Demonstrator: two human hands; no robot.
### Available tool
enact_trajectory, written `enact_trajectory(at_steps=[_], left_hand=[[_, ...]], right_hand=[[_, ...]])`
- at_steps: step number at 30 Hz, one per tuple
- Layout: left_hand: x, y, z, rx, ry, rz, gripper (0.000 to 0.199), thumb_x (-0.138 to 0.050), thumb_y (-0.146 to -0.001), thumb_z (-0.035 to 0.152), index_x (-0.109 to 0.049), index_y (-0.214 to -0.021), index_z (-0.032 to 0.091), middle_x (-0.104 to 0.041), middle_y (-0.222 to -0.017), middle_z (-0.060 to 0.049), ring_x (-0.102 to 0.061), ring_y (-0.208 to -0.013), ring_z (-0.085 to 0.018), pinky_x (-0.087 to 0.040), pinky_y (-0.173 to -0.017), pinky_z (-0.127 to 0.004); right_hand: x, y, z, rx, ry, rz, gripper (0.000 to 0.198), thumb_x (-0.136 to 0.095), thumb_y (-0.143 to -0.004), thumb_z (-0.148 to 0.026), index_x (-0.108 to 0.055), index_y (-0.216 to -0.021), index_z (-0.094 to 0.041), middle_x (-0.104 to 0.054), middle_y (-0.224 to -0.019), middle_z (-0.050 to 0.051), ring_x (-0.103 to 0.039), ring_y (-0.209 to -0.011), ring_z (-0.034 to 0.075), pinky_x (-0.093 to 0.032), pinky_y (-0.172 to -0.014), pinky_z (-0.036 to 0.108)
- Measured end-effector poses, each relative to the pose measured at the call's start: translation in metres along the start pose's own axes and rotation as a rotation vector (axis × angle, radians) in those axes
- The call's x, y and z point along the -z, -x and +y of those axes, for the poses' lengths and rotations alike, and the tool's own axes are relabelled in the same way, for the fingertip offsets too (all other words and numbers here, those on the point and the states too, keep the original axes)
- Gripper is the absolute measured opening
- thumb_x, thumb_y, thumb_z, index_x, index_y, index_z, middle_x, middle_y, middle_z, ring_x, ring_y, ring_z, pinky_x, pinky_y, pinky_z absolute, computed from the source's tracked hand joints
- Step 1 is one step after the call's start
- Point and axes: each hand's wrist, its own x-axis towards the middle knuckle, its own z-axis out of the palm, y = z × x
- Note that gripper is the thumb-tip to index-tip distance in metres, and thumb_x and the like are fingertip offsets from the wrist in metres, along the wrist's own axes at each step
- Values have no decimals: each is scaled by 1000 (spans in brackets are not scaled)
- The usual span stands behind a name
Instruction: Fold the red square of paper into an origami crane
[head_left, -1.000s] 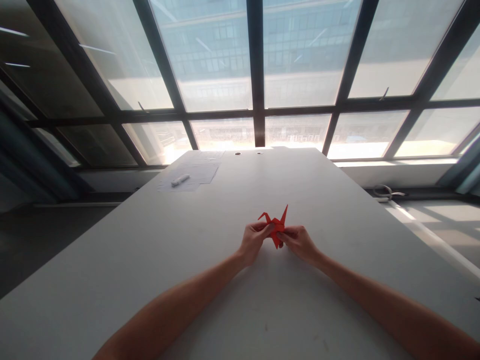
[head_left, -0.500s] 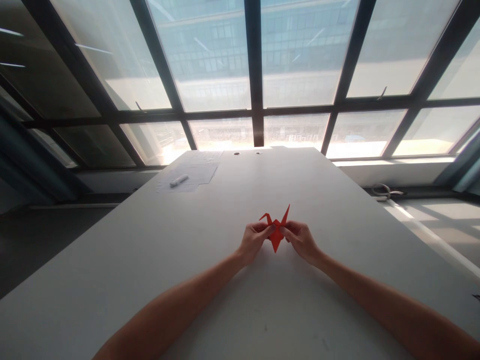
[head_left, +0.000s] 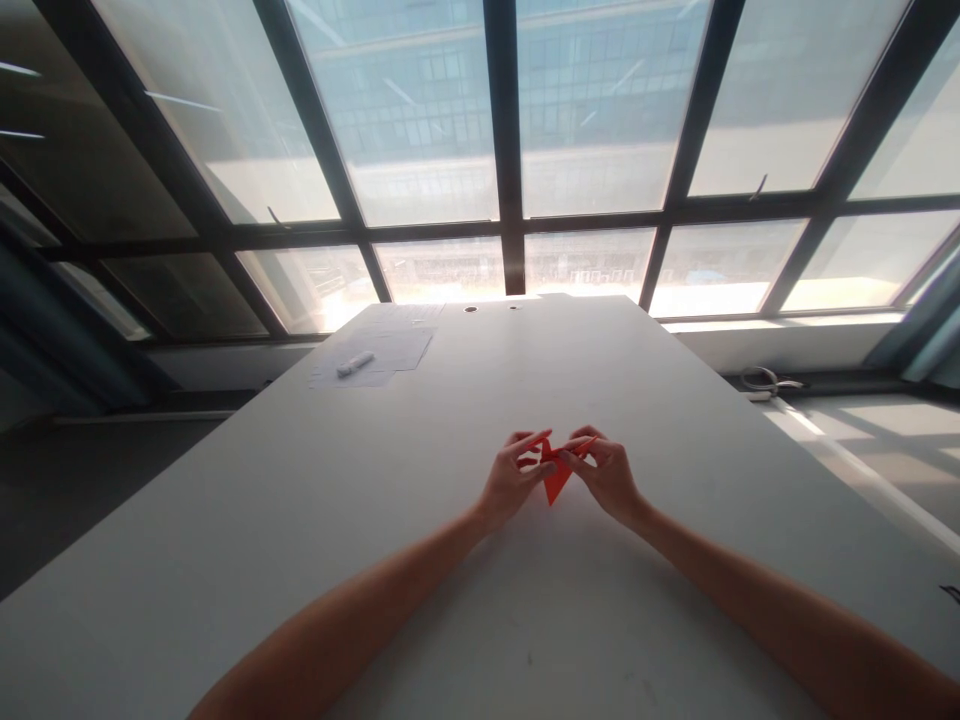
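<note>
A red folded paper crane is held between my two hands over the white table. One pointed wing hangs down toward me, and the neck and tail lie partly behind my fingers. My left hand pinches the crane's left side, with its thumb near the body. On the other side, my right hand is closed on the paper with thumb and fingers near the middle. The fingertips of both hands almost meet, and they cover much of the crane's body.
Sheets of paper lie at the table's far left, with a white tube-like object on them. Two small round holes show near the far edge, one a cable hole. Large windows rise behind the table.
The crane's neck and tail, upright before, now lean lower among the fingers. Both hands have turned and their fingertips have come closer together at the crane's middle.
</note>
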Motion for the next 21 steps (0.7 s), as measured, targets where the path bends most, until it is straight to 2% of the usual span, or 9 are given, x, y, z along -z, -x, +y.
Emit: enact_trajectory(at_steps=[2,4,5,7,10,13,21], left_hand=[[2,-1,-4,48,57,36,58,-70,-81,52,-59,-129,21,-62,-115,-11,-64,-97,-21,-52,-86,-36],[5,-3,-5,130,206,13,56,-54,-90,57,-57,-129,17,-66,-109,-14,-65,-98,-23,-52,-89,-39],[6,-3,-5,163,274,-22,54,-52,-92,56,-57,-128,16,-68,-108,-15,-66,-99,-24,-52,-90,-40],[6,-3,-2,179,331,-89,54,-65,-87,46,-54,-131,17,-67,-115,-15,-65,-105,-25,-52,-91,-39],[4,-1,3,134,286,-123,76,-80,-75,29,-43,-142,24,-62,-125,-14,-63,-110,-25,-52,-90,-35],[2,1,5,116,257,-133,86,-83,-73,26,-36,-146,28,-59,-129,-13,-65,-106,-25,-54,-86,-35],[3,-1,0,90,227,-115,83,-82,-73,23,-39,-143,27,-59,-127,-13,-63,-108,-26,-54,-85,-35]], right_hand=[[1,-1,1,4,-10,32,11,-73,-81,-34,-77,-79,-24,-61,-81,4,-55,-74,18,-42,-66,30],[1,-1,2,7,-28,59,10,-73,-81,-34,-78,-80,-25,-60,-81,3,-55,-75,18,-42,-66,30],[2,-1,2,6,-34,61,10,-73,-81,-34,-78,-80,-25,-60,-81,3,-55,-75,18,-42,-67,30],[2,-1,3,2,-35,49,11,-73,-81,-34,-78,-81,-25,-61,-82,4,-56,-77,18,-43,-68,30],[2,0,5,0,-6,16,11,-73,-81,-33,-77,-79,-24,-63,-83,4,-57,-78,19,-44,-70,31],[1,0,6,0,47,-4,9,-73,-80,-31,-76,-80,-23,-64,-84,5,-58,-79,19,-45,-70,31],[2,1,5,-10,107,-23,8,-72,-79,-30,-76,-80,-23,-63,-88,4,-58,-82,19,-45,-70,31]])
